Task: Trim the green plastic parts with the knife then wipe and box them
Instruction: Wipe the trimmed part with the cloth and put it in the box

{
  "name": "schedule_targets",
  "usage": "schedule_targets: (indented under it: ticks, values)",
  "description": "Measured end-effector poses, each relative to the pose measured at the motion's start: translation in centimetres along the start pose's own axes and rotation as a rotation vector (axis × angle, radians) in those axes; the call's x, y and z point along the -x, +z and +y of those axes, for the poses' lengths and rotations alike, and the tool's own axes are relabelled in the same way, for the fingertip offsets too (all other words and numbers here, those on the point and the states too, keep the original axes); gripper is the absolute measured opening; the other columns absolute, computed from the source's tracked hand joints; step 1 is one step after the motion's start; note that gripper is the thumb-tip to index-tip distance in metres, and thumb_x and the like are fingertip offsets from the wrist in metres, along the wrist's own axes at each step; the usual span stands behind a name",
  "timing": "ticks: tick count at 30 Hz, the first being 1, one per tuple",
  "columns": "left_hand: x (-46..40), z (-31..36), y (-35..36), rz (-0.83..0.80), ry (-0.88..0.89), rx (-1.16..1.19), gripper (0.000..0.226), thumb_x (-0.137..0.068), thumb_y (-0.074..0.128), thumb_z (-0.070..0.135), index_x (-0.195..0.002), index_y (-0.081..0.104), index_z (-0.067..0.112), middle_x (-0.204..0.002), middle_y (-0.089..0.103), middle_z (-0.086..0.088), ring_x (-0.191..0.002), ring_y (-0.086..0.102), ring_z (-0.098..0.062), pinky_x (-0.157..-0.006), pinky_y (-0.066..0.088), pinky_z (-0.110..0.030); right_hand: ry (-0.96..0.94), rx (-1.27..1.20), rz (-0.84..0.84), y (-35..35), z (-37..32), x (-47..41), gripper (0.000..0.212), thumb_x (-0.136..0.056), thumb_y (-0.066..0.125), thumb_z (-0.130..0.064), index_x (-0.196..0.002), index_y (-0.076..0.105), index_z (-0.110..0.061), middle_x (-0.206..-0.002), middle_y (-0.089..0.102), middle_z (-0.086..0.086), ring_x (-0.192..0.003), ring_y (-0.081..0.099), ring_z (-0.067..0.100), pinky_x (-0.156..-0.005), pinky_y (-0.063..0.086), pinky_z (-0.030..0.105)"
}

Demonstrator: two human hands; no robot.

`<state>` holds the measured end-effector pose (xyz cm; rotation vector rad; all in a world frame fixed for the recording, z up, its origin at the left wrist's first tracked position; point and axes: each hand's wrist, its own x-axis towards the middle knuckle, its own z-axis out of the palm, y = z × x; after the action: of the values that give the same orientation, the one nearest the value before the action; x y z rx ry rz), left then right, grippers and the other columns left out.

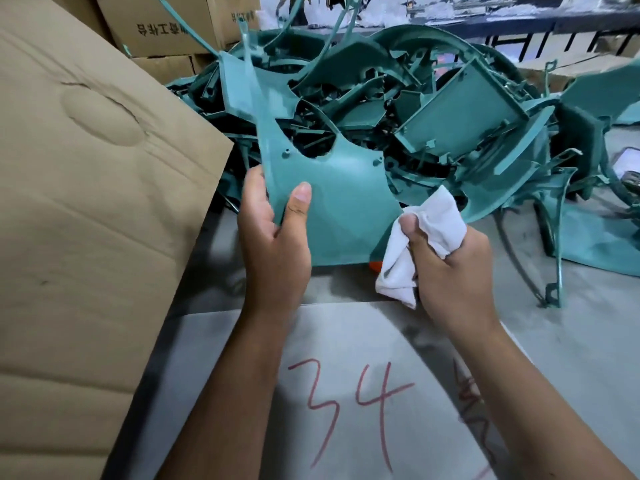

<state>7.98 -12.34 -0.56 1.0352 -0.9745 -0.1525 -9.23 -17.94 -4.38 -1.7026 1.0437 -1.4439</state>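
My left hand (273,233) grips the lower left edge of a flat green plastic part (336,202), thumb on its face, holding it upright above the table. My right hand (450,268) holds a bunched white cloth (429,237) at the part's lower right edge. A small orange object (374,265) peeks out below the part; whether it is the knife is hidden from me. A big heap of green plastic parts (433,116) fills the table behind.
A large cardboard flap (86,202) stands close on the left. Stacked cardboard boxes (166,26) sit at the back left. A grey sheet (363,393) marked "34" in red lies on the table under my forearms. More green pieces (595,237) lie at the right.
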Motion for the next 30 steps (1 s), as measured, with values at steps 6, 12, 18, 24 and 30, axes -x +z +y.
schedule_targets:
  ticks: [6,12,18,24,30]
  values:
    - [-1.8,0.5,-2.2,0.152,0.085,-0.050,0.019,-0.103,0.052,0.007,-0.122,0.050,0.006,-0.114,0.065,-0.005,-0.102,0.065,-0.011,-0.088,0.053,-0.028,-0.151,0.394,-0.767,0.6,-0.1,1.4,0.033,-0.087,0.059,-0.076,-0.089,0.063,-0.044,-0.076,0.065,-0.021,-0.073,0.062,0.000,-0.066,0.051,0.026]
    - [-1.0,0.2,-0.9,0.268,-0.124,-0.013,0.033,-0.103,0.049,0.014,-0.130,0.056,-0.003,-0.125,0.067,-0.018,-0.114,0.066,-0.029,-0.100,0.054,-0.041,-0.292,0.188,-0.414,0.2,-1.4,0.9,0.060,-0.100,0.035,-0.074,-0.090,0.070,-0.027,-0.090,0.064,-0.013,-0.092,0.059,0.014,-0.078,0.043,0.033]
    - [-1.1,2.6,0.5,0.156,-0.126,-0.093,0.020,-0.107,0.048,0.019,-0.103,0.061,0.005,-0.095,0.069,-0.004,-0.087,0.065,-0.019,-0.079,0.054,-0.036,0.114,-0.445,-0.395,1.1,-3.1,0.0,0.015,-0.102,0.063,-0.031,-0.101,0.066,-0.016,-0.069,0.065,0.011,-0.044,0.052,0.021,-0.040,0.039,0.023]
    - [-6.6,7.1,-2.5,0.574,0.123,-0.131,0.015,-0.098,0.048,0.023,-0.101,0.050,0.009,-0.089,0.068,-0.011,-0.075,0.065,-0.031,-0.064,0.055,-0.053,0.044,-0.708,-0.295,3.3,-10.4,-5.0,0.014,-0.107,0.053,-0.012,-0.102,0.066,-0.013,-0.085,0.072,-0.004,-0.045,0.044,0.009,-0.039,0.030,0.018]
    - [-8.7,4.8,-5.5,0.936,-0.154,-0.098,0.024,-0.089,0.051,-0.009,-0.110,0.061,-0.002,-0.107,0.070,-0.016,-0.098,0.066,-0.030,-0.085,0.050,-0.029,0.179,-0.788,-0.763,10.8,-20.6,-7.9,0.024,-0.106,0.051,-0.007,-0.084,0.058,-0.011,-0.069,0.063,-0.004,-0.048,0.042,0.004,-0.037,0.027,0.011]
